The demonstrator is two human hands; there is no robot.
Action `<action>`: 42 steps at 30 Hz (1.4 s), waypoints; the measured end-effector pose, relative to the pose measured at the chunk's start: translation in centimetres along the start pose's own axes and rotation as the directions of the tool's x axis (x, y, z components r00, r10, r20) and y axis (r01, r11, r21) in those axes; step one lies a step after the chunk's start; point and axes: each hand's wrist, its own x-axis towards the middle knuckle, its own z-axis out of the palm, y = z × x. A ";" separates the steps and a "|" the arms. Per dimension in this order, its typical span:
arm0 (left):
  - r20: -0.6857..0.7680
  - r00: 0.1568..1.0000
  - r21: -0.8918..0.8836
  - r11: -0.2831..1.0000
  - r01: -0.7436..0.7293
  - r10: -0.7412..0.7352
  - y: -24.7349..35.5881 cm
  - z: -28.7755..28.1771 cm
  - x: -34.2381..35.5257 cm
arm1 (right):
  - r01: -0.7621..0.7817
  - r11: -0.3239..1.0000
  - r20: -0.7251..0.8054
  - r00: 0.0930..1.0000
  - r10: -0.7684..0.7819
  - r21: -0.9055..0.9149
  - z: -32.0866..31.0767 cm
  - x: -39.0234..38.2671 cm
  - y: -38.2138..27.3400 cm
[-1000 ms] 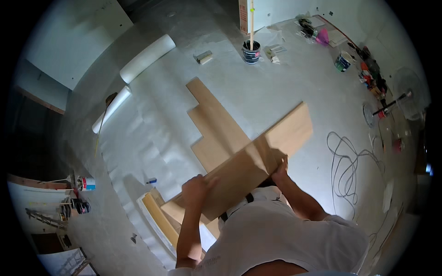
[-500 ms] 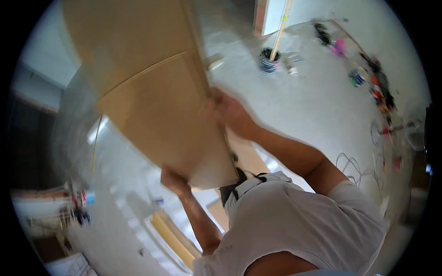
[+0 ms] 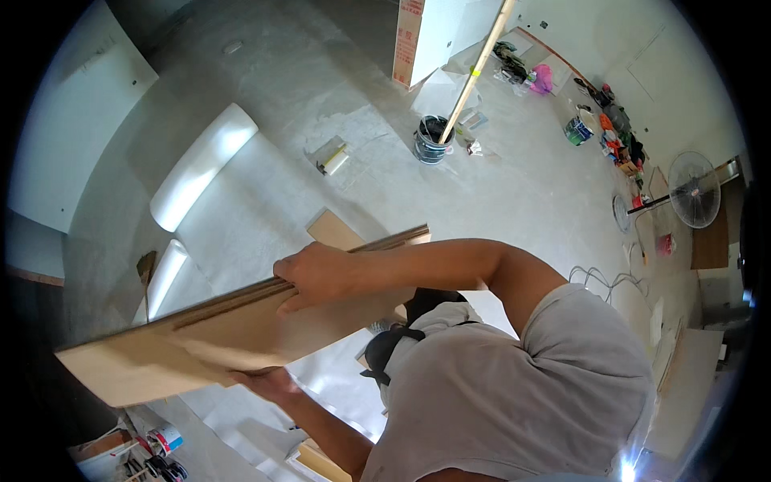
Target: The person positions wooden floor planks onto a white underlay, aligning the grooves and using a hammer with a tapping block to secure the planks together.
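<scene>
A few long, flat tan planks (image 3: 120, 365), stacked with their ends offset, lie slantwise across my front. Their brown, layered upper edge faces up. My right hand (image 3: 321, 273) is closed over that upper edge, fingers wrapped on the near face. Lower down, my left hand (image 3: 269, 384) grips the bottom edge, partly hidden behind the planks. The planks are off the floor, tilted on edge. Beyond them a flat tan piece (image 3: 333, 229) pokes out, its lower part covered.
A large white roll of sheeting (image 3: 205, 169) and a smaller white roll (image 3: 166, 277) lie on the floor ahead. A dark bucket (image 3: 434, 143) holds a long wooden pole (image 3: 478, 72). At right stand a fan (image 3: 695, 191) and loose cable (image 3: 606, 281). Paint tins (image 3: 165, 440) sit lower left.
The planks have swung from upright and face-on to a low slant, edge up, extending left. My right hand has moved left and down over the upper edge; my left hand has dropped lower.
</scene>
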 end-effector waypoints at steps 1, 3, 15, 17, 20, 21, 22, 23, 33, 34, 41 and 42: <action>-0.140 0.983 0.223 0.971 -0.083 0.116 -1.0 -1.6 0.9 | 0.023 0.998 0.073 0.997 -0.019 -0.059 0.4 2.1 2.1; -0.221 0.972 0.151 0.987 -0.049 0.082 -4.2 -4.8 1.3 | 0.083 0.986 0.189 0.980 -0.055 -0.148 2.0 6.0 6.6; -0.469 0.882 0.150 0.988 0.028 0.046 -21.5 -3.2 6.6 | 0.313 0.950 0.742 0.638 -0.208 -0.004 1.3 28.7 27.7; -0.542 0.836 0.209 0.977 0.037 0.084 -22.9 -1.6 7.4 | 0.292 0.956 0.808 0.556 -0.196 0.031 1.2 32.2 30.4; -0.502 0.865 0.043 0.998 0.035 -0.008 -25.5 -0.3 9.5 | 0.302 0.952 0.811 0.545 -0.213 0.047 1.8 36.3 33.2; -0.513 0.858 -0.019 1.000 -0.012 0.000 -26.3 -0.2 10.4 | 0.279 0.960 0.825 0.534 -0.185 0.035 2.1 36.7 33.4; -0.561 0.828 -0.098 0.992 -0.078 0.009 -27.1 -0.2 11.4 | 0.255 0.967 0.796 0.590 -0.133 -0.027 2.1 36.7 33.4; -0.581 0.812 -0.019 0.997 -0.079 0.053 -27.9 -0.2 12.2 | 0.358 0.932 0.642 0.704 -0.304 0.049 2.1 36.1 33.3; -0.581 0.804 0.004 0.989 -0.150 0.125 -34.8 -1.3 16.0 | -0.627 0.743 0.789 0.569 0.232 0.234 -1.7 15.5 36.1; -0.612 0.776 0.048 0.987 -0.155 0.151 -35.4 -1.6 16.2 | -0.823 0.495 0.808 0.479 0.342 0.278 -0.6 14.9 37.7; -0.536 0.838 -0.306 0.901 -0.307 0.103 -40.4 -4.4 16.7 | -0.816 -0.094 0.632 0.363 0.685 0.571 8.3 19.0 46.2; -0.589 0.795 -0.259 0.896 -0.360 0.149 -41.1 -5.2 17.4 | -0.822 -0.091 0.620 0.345 0.705 0.562 8.7 20.4 46.9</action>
